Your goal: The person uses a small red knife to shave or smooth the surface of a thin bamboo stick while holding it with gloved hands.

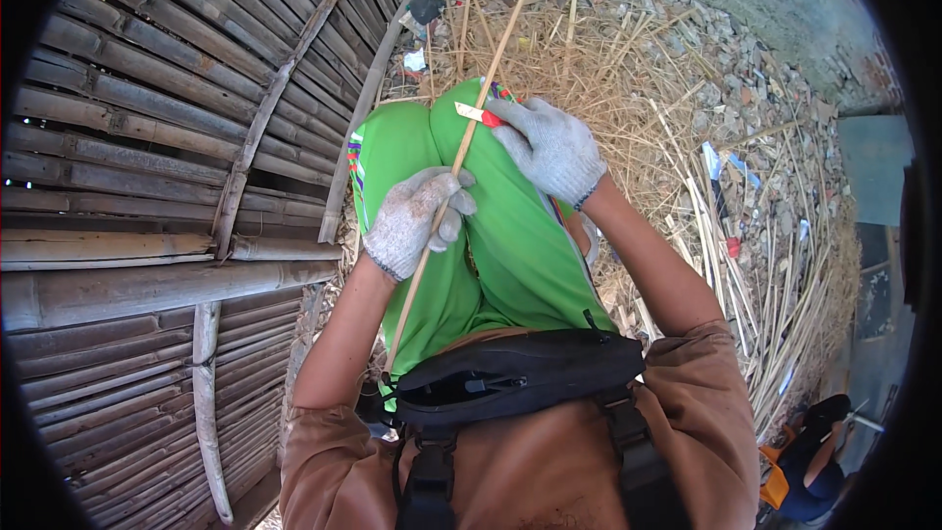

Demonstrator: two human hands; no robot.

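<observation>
A long, thin bamboo strip [503, 44] runs slantwise across my lap, from near my waist up past my knees. My left hand [410, 221], in a whitish knitted glove, is closed around it at mid-thigh. Farther up the strip, my gloved right hand [554, 145] grips a small knife [470, 112] with a pale blade and a red part by the fingers. The blade lies across the strip and appears to touch it. Most of the knife's handle is hidden in the glove. Beneath both hands are my green trousers [525, 240].
A bamboo slat wall [147, 128] stands close on my left. Dry shavings [599, 64] cover the ground ahead, with rubble and litter around them. Split bamboo strips [751, 304] lie to my right. A black bag [520, 378] sits at my waist. Another person [819, 461] is partly visible at lower right.
</observation>
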